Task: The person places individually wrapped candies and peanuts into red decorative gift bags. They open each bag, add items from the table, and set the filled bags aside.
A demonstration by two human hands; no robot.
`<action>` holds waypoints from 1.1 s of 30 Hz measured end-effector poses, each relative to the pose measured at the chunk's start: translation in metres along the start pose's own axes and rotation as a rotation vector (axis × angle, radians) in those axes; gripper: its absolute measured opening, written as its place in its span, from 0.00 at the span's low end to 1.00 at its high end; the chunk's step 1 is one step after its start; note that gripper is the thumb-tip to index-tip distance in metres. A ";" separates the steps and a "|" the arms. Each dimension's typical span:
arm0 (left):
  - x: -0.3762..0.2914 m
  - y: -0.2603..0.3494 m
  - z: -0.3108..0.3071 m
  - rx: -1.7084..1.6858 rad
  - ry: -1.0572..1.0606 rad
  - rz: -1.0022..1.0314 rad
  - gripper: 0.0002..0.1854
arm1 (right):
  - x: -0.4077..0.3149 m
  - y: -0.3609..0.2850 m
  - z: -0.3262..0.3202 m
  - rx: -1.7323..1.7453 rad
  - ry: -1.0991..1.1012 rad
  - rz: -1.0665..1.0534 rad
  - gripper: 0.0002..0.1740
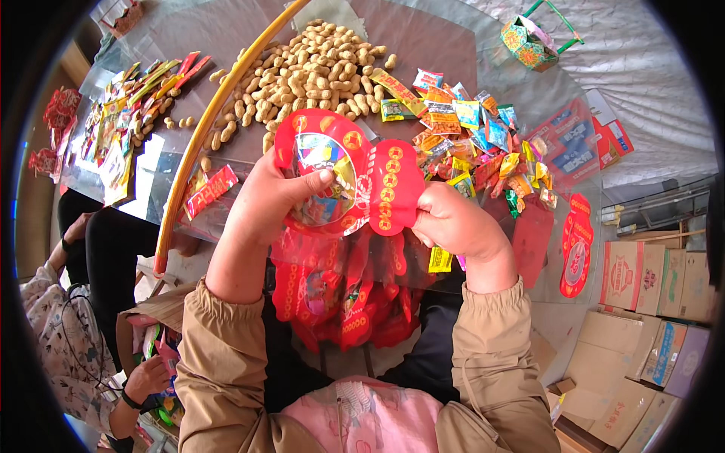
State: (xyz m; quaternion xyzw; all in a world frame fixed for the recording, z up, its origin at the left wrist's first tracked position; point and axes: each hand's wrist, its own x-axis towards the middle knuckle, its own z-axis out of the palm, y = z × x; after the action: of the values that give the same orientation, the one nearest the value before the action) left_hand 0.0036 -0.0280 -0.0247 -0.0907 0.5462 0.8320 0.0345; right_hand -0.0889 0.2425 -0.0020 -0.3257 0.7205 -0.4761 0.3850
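Between my two hands is a red pouch [317, 221] shaped like a drawstring bag and printed with gold coins. Wrapped sweets show through its round clear window. My left hand [266, 192] grips the wide body, its thumb lying across the window. The narrower frilled end is pinched by my right hand [459, 218]. Under the glass tabletop's near edge, in front of my lap, are several more red pouches [351, 306], some with sweets visible inside. Just beyond the held pouch lies a heap of unshelled peanuts [317, 68]. Mixed wrapped sweets [476, 130] are piled to its right.
A yellow-orange strip [209, 119] curves across the glass table [226, 161]. Left of it lie more wrapped snacks [130, 107]. One red pouch [576, 249] rests at the right edge. Another person's hand [148, 378] is at a box of packets. Cardboard boxes [612, 351] stand right.
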 end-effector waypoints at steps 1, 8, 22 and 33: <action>0.000 0.000 0.001 0.013 0.009 0.011 0.25 | -0.001 0.002 0.000 -0.011 -0.012 -0.017 0.10; -0.002 0.001 0.006 0.090 0.049 0.031 0.29 | 0.002 -0.001 0.013 -0.015 -0.075 -0.039 0.09; -0.001 0.000 0.004 0.070 0.035 -0.010 0.35 | -0.001 -0.008 0.013 0.109 -0.068 0.001 0.14; -0.001 0.000 0.007 0.133 -0.041 0.072 0.54 | 0.000 -0.011 0.019 0.055 -0.089 -0.039 0.17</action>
State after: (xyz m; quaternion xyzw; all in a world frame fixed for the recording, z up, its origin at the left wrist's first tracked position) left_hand 0.0038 -0.0212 -0.0215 -0.0514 0.6024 0.7963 0.0218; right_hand -0.0709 0.2307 0.0032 -0.3497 0.6828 -0.4884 0.4160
